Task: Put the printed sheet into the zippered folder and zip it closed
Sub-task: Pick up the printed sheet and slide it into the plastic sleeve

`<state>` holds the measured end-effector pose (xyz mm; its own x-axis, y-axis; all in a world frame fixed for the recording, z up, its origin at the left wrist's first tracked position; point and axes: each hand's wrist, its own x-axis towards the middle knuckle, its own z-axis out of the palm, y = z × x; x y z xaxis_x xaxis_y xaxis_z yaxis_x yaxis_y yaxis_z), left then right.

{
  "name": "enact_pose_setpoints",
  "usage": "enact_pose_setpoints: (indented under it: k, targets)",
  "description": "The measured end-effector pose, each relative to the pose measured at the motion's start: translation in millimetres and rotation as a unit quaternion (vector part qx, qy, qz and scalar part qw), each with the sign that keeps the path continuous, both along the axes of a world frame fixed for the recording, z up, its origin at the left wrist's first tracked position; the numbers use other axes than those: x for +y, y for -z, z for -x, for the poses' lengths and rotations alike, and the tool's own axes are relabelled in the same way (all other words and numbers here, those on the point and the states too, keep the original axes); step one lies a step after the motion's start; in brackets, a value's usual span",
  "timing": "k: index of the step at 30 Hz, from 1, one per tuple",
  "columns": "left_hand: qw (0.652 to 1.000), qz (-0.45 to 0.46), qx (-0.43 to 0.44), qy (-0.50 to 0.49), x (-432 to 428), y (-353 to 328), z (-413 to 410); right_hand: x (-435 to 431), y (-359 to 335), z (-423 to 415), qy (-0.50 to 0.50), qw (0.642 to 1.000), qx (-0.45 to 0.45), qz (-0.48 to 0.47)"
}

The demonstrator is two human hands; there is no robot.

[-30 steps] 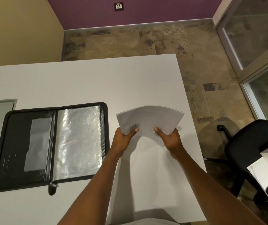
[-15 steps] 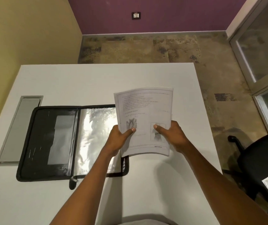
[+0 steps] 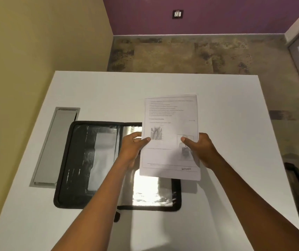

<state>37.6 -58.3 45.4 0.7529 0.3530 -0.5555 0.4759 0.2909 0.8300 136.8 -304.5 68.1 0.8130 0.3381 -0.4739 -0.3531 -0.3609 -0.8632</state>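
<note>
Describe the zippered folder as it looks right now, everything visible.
The zippered folder lies open and flat on the white table, black, fabric-looking, with a zip edge around its border and a dark pull tab hanging off the near edge. Its left half is dark with a pale rectangular pocket; its right half holds shiny clear plastic sleeves that glare. Its left edge overlaps a grey inset panel. The printed sheet and left hand are held above its right half, hiding part of it.

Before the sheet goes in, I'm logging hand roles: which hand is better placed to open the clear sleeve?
Left, probably. The left hand grips the sheet at its left edge, directly over the open folder and its clear sleeve. The right hand holds the far edge, beyond the folder.
</note>
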Motion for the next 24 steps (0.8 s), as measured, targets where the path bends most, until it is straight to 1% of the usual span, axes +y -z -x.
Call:
enact_pose_setpoints:
  k: [2, 4, 5, 6, 7, 9, 10, 12, 14, 15, 16, 19, 24]
  targets:
    - [0.999, -0.025, 0.016, -0.016, 20, 11, -8, 12, 7, -8, 0.011, 1.000, 0.000, 0.020]
    - [0.998, -0.031, 0.030, -0.039, 40, 25, -15, 22, 13, -15, 0.021, 0.999, -0.001, 0.032]
    - [0.997, -0.049, 0.036, -0.046, 50, 34, -19, 25, 15, -19, 0.027, 0.999, -0.006, 0.036]
    - [0.993, -0.102, 0.043, -0.037, 61, 46, -23, 27, 17, -23, 0.033, 0.998, -0.013, 0.043]
    - [0.981, -0.187, 0.050, -0.005, 72, 57, -26, 29, 20, -26, 0.034, 0.998, -0.019, 0.053]
    - [0.932, -0.348, 0.069, 0.079, 90, 71, -33, 29, 27, -32, 0.039, 0.997, -0.021, 0.064]
    - [0.910, -0.394, 0.073, 0.110, 97, 75, -37, 30, 30, -35, 0.046, 0.997, -0.017, 0.064]
    - [0.876, -0.444, 0.073, 0.173, 104, 78, -44, 30, 33, -38, 0.061, 0.996, -0.012, 0.059]
    - [0.834, -0.495, 0.063, 0.236, 109, 82, -51, 31, 34, -41, 0.064, 0.996, -0.018, 0.056]
    - [0.816, -0.515, 0.057, 0.256, 111, 87, -53, 32, 33, -42, 0.063, 0.997, -0.020, 0.047]
    - [0.807, -0.524, 0.053, 0.265, 113, 90, -54, 34, 32, -43, 0.064, 0.997, -0.020, 0.037]
    - [0.803, -0.538, 0.029, 0.255, 116, 95, -55, 38, 31, -46, 0.070, 0.997, -0.015, 0.013]
    - [0.760, -0.598, 0.000, 0.256, 112, 96, -53, 42, 28, -48, 0.077, 0.997, -0.002, -0.014]
